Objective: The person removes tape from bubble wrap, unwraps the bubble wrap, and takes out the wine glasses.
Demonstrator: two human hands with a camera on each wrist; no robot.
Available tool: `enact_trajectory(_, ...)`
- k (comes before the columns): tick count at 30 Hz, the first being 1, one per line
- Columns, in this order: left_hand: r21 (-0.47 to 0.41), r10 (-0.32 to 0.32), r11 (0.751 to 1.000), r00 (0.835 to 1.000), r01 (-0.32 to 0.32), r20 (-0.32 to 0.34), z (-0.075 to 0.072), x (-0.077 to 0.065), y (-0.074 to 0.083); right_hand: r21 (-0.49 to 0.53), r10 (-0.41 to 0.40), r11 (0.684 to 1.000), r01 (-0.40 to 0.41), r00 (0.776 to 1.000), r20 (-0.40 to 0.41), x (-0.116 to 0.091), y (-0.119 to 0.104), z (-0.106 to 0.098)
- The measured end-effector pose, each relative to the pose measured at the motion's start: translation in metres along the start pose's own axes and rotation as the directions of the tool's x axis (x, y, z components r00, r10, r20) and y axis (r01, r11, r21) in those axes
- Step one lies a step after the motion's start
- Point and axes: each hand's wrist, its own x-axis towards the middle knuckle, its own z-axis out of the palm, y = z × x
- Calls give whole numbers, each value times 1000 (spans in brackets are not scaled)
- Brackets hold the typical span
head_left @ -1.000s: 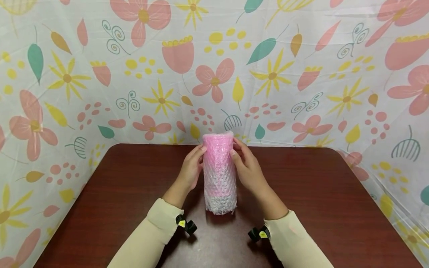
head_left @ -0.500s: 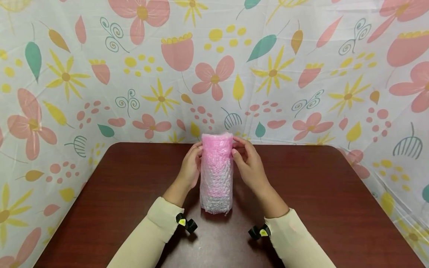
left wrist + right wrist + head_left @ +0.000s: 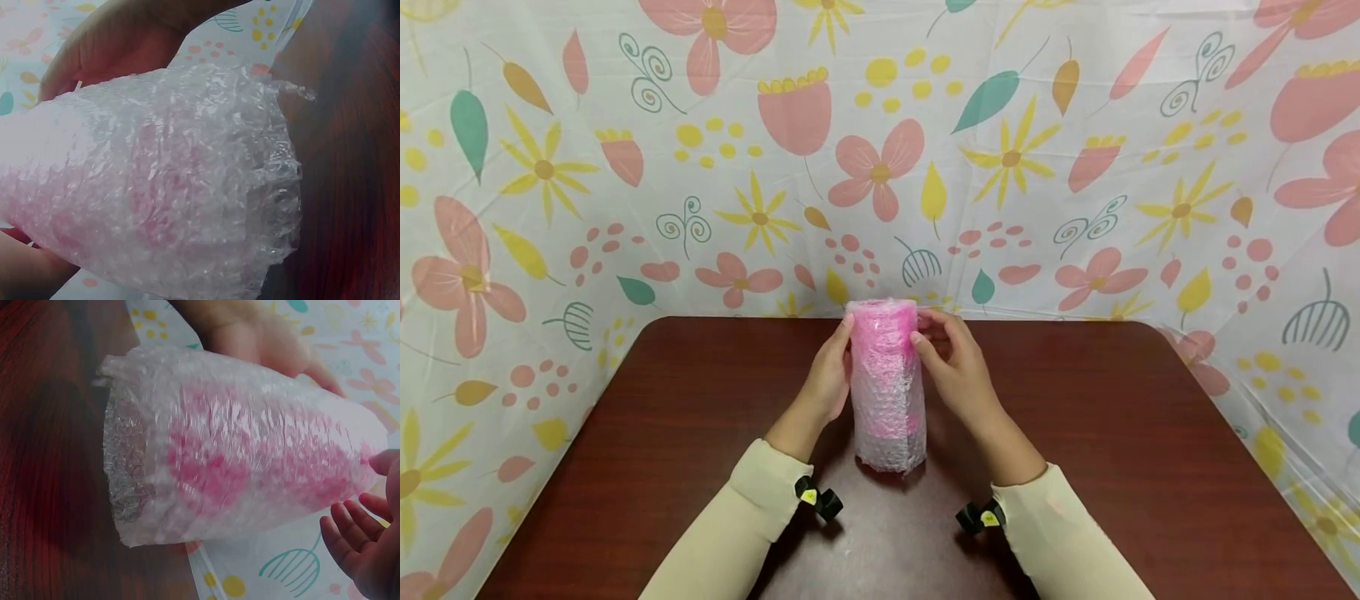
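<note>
A tall pink cylindrical thing wrapped in bubble wrap (image 3: pixel 887 392) stands roughly upright between my hands, over the middle of the table. What lies inside is blurred by the wrap; only pink patches show through. My left hand (image 3: pixel 826 375) holds it near the top from the left, its thumb along the side. From the right, my right hand (image 3: pixel 958 371) pinches the upper edge with thumb and forefinger. In the right wrist view, the other right fingers (image 3: pixel 356 534) spread beside the wrap. The ragged lower end of the bubble wrap appears close over the table in both wrist views.
The dark reddish-brown table (image 3: pixel 700 400) spreads out on both sides. A white floral cloth (image 3: pixel 880 167) hangs behind it and along the sides. Small black devices with yellow tags (image 3: pixel 820 500) sit at both cuffs.
The wrapped bundle has turned between my hands, so different pink patches face forward. Its top has shifted slightly left. The left thumb now lies higher on its side.
</note>
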Motion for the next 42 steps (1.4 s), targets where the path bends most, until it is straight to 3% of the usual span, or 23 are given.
enact_trajectory(5,39,34,999,996,-37,80,-1,-2,-1,-24,59,998,-57,996,61,-2,-13,-1)
enact_trajectory(10,69,40,996,993,-48,108,-1,-2,-4,-21,70,997,-67,987,142,-5,-34,-4)
enact_trajectory(15,75,23,997,993,-32,116,0,-3,-5,19,76,997,-81,980,184,-4,-27,-3)
enact_trajectory(20,68,9,998,992,-18,126,2,-4,-3,58,137,987,-151,971,194,-1,-5,-2)
enact_trajectory(25,49,-5,999,991,-2,135,3,-5,-2,80,195,973,-216,958,211,-1,-1,-3)
enact_trajectory(34,-34,2,999,988,4,155,-1,-1,-1,104,154,979,-173,974,166,-2,-3,-3)
enact_trajectory(42,-1,-36,999,988,37,148,1,-3,0,120,232,962,-247,965,126,1,-2,-5)
